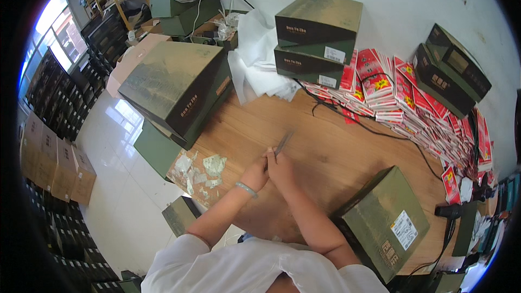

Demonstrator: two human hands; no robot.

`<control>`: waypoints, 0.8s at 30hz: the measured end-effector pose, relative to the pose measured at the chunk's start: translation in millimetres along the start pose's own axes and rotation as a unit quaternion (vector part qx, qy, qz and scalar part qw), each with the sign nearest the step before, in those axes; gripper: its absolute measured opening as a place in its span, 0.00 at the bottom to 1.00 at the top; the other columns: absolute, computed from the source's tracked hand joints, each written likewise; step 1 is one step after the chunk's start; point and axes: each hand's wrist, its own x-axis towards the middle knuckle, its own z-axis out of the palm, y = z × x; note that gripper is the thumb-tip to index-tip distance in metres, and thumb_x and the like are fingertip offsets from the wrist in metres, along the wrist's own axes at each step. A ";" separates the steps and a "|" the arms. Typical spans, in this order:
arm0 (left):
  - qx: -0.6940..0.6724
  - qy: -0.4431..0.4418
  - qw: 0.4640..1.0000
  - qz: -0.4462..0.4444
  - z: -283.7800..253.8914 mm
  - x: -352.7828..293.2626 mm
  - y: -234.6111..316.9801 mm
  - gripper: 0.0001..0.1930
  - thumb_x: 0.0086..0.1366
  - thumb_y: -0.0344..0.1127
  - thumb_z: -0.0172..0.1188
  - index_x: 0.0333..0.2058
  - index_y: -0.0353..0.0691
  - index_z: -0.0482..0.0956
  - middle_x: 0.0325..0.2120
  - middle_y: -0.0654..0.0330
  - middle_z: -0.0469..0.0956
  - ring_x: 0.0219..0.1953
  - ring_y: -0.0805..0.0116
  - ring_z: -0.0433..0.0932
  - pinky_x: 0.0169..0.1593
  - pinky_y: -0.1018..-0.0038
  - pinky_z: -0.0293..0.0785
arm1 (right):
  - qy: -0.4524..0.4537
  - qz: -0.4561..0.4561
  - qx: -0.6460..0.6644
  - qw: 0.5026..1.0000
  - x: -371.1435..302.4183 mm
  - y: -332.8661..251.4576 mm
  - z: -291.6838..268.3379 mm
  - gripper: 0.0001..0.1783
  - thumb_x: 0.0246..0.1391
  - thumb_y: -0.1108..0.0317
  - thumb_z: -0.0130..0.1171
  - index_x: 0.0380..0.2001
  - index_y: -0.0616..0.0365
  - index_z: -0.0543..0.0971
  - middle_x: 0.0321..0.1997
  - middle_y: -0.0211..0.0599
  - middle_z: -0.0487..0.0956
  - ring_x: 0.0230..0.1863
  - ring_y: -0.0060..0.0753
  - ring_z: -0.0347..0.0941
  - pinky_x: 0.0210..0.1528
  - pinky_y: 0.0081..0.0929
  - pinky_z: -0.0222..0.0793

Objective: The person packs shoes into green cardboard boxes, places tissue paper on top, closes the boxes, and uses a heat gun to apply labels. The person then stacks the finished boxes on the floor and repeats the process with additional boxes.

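Both of my hands meet over the middle of the wooden table [255, 125]. In my right hand [280, 169], closed fingers grip a slim grey blade-like tool [284, 142], which points away from me; its exact kind is unclear. My left hand [255, 174], with a pale bracelet on the wrist, presses close against the right one, its fingers curled. Whether it also grips the tool is hidden. Torn whitish scraps [215, 165] lie on the table's left corner, left of my hands.
A large green-and-black shoebox [176, 84] rests at the left edge. Two stacked shoeboxes [317, 27] stand at the back, beside white tissue paper [258, 57]. Red packets [391, 89] pile up at the right, along a black cable [374, 126]. Another shoebox [388, 222] sits near my right elbow.
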 end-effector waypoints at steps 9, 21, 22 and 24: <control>-0.117 -0.059 0.991 0.031 -11.4 32.6 -49.5 0.13 0.65 0.27 0.54 0.48 0.34 0.77 0.41 0.51 0.80 0.43 0.63 0.78 0.46 0.71 0.74 | -0.001 0.006 -0.088 0.996 39.8 -0.6 29.0 0.30 0.67 0.47 0.39 0.35 0.66 0.79 0.32 0.60 0.79 0.36 0.65 0.75 0.40 0.50 0.69; 0.001 0.141 0.990 0.003 -26.0 31.5 -113.1 0.20 0.62 0.31 0.55 0.54 0.42 0.75 0.60 0.51 0.67 0.61 0.49 0.64 0.62 0.58 0.61 | -0.131 -0.013 -0.188 0.973 186.2 -98.0 -39.5 0.30 0.57 0.43 0.54 0.41 0.65 0.76 0.39 0.50 0.78 0.41 0.46 0.75 0.42 0.38 0.69; 0.062 0.133 0.989 -0.005 -28.9 35.4 -117.2 0.21 0.62 0.33 0.56 0.54 0.43 0.74 0.61 0.52 0.65 0.61 0.48 0.63 0.63 0.57 0.59 | -0.204 -0.010 -0.221 0.954 210.1 -119.9 -42.1 0.28 0.53 0.43 0.59 0.37 0.62 0.76 0.33 0.40 0.78 0.32 0.34 0.74 0.34 0.32 0.69; 0.145 0.123 0.981 -0.031 -32.1 49.4 -121.0 0.22 0.62 0.38 0.56 0.55 0.46 0.73 0.62 0.53 0.63 0.62 0.47 0.60 0.64 0.55 0.54 | -0.259 -0.011 -0.238 0.936 256.7 -150.3 -24.7 0.33 0.39 0.52 0.65 0.46 0.64 0.75 0.41 0.51 0.79 0.43 0.45 0.77 0.46 0.35 0.72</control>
